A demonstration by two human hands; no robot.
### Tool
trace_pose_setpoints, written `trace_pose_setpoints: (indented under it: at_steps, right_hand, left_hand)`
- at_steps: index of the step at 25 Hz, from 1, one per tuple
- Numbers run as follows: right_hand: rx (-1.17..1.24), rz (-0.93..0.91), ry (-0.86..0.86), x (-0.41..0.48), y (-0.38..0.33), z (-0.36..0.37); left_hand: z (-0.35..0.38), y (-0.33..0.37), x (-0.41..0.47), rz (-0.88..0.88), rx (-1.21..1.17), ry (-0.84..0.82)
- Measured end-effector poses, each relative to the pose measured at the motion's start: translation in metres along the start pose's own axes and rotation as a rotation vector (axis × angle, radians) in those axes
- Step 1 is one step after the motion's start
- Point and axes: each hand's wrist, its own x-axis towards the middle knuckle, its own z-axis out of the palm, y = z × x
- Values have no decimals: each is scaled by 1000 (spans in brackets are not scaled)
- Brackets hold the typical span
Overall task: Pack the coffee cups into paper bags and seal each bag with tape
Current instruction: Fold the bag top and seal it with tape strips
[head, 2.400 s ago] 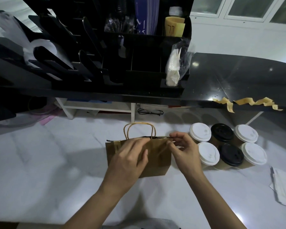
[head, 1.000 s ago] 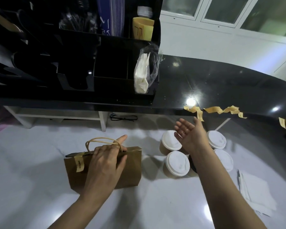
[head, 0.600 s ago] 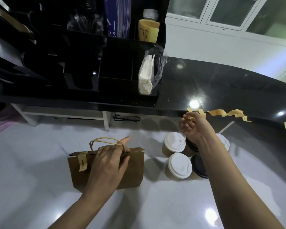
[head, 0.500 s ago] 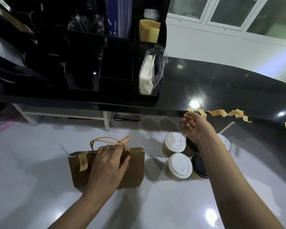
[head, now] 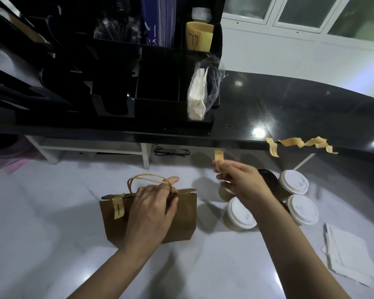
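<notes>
A brown paper bag [head: 181,216] with twine handles stands on the white counter, one tan tape strip [head: 118,207] stuck over its folded top at the left. My left hand [head: 153,210] presses down on the bag's top edge, gripping it. My right hand [head: 239,182] hovers to the right of the bag, pinching a short piece of tan tape [head: 219,157] that points upward. Several lidded coffee cups [head: 241,214] stand under and right of that hand, most with white lids, one with a black lid [head: 268,182].
More tan tape strips [head: 300,143] hang from the edge of the raised black shelf [head: 268,108]. A black organiser [head: 156,93] with a bag of napkins stands on it. White paper napkins [head: 350,255] lie at the right. Eyeglasses [head: 171,151] rest under the shelf.
My right hand pulled a tape piece off the shelf edge and brought it down and left toward the bag. My left hand kept holding the bag's top.
</notes>
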Motion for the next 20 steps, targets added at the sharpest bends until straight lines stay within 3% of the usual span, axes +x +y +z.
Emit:
trace_pose_setpoints:
  at_steps: [2, 7, 13, 20]
  right_hand:
    - [-59, -21, -68, -14, 10, 10]
    - [-146, -121, -48, -39, 18, 25]
    - [-77, -198, -44, -53, 33, 40]
    - [90, -154, 12, -64, 48, 60]
  left_hand:
    - [-1, 1, 0, -35, 3, -16]
    - [-1, 4, -1, -60, 26, -34]
    - [0, 5, -1, -64, 20, -27]
    - [0, 6, -2, -70, 21, -52]
